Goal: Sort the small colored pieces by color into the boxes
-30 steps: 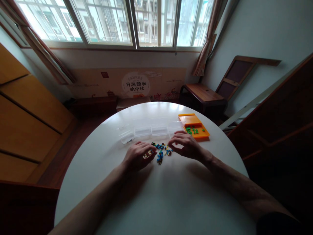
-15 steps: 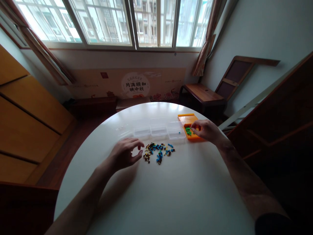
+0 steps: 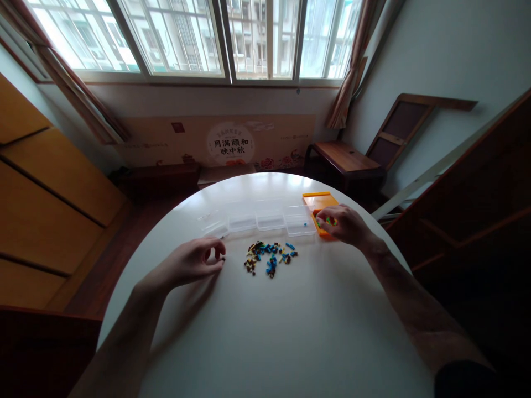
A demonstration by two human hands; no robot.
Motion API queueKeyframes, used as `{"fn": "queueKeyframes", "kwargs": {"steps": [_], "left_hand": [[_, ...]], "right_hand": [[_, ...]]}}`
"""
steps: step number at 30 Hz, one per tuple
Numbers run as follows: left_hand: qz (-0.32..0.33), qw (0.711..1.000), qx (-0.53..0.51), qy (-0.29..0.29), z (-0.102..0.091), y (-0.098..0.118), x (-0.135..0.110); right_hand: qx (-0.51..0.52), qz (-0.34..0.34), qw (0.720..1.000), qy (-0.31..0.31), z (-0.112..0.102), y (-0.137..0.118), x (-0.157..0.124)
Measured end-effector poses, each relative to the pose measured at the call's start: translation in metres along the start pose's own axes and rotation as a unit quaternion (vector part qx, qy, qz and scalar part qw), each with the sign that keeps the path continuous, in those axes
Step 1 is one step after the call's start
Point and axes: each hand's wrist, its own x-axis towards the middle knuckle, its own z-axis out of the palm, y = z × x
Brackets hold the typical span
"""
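Observation:
A loose pile of small toy building bricks [image 3: 271, 258], blue, brown and yellow, lies on the white table. To the left of it, my left hand [image 3: 193, 262] has its thumb and index finger curled together around a small dark brick [image 3: 223, 258] at the fingertips. My right hand [image 3: 344, 224] is over the orange box [image 3: 321, 233], its fingers bent down into it and closed. Green bricks [image 3: 331, 220] show partly between the fingers. Whatever the right fingertips pinch is hidden.
Clear plastic boxes [image 3: 243, 226] stand in a row behind the pile; the rightmost holds a tiny blue brick [image 3: 305, 224]. An orange lid [image 3: 319, 199] lies behind the orange box. The round white table [image 3: 290, 331] has a curved edge, with a wooden chair [image 3: 346, 155] beyond.
My left hand has drawn left from the pile, and a small dark brick now shows at its fingertips. My right hand has shifted slightly left and lower over the orange box, covering more of it.

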Motion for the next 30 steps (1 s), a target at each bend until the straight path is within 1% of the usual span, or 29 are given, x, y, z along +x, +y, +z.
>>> {"fn": "queueKeyframes", "kwargs": {"steps": [2, 5, 9, 12, 14, 16, 18, 20, 22, 24, 27, 30], "left_hand": [[0.003, 1.000, -0.017, -0.013, 0.001, -0.001, 0.001], [0.020, 0.999, -0.029, -0.009, 0.003, 0.002, 0.002], [0.054, 0.998, -0.026, 0.010, 0.009, 0.007, 0.004], [0.089, 0.996, -0.014, 0.028, 0.018, 0.010, 0.008], [0.109, 0.993, 0.003, 0.041, 0.023, 0.011, 0.011], [0.124, 0.990, 0.029, 0.055, 0.026, 0.011, 0.014], [0.137, 0.985, 0.059, 0.084, 0.027, 0.011, 0.017], [0.141, 0.977, 0.090, 0.131, 0.027, 0.011, 0.018], [0.124, 0.970, 0.116, 0.175, 0.028, 0.010, 0.020], [0.086, 0.966, 0.136, 0.203, 0.029, 0.009, 0.021], [0.023, 0.964, 0.150, 0.219, 0.031, 0.006, 0.021], [-0.014, 0.965, 0.157, 0.210, 0.033, 0.004, 0.021]], "right_hand": [[0.024, -0.048, 0.999, 0.002, 0.002, -0.012, 0.001], [0.051, -0.108, 0.993, -0.002, 0.004, -0.031, 0.001], [0.085, -0.156, 0.983, -0.051, 0.011, -0.050, 0.000], [0.091, -0.170, 0.979, -0.059, 0.019, -0.057, -0.001], [0.083, -0.170, 0.981, -0.047, 0.024, -0.058, -0.001], [0.069, -0.157, 0.985, -0.031, 0.027, -0.057, -0.001], [0.056, -0.139, 0.988, -0.022, 0.030, -0.057, -0.001], [0.052, -0.127, 0.990, -0.017, 0.033, -0.057, -0.002], [0.056, -0.119, 0.991, -0.016, 0.036, -0.059, -0.002], [0.061, -0.112, 0.992, -0.021, 0.040, -0.061, -0.004], [0.065, -0.103, 0.992, -0.043, 0.047, -0.063, -0.006], [0.061, -0.089, 0.992, -0.071, 0.053, -0.066, -0.008]]}}
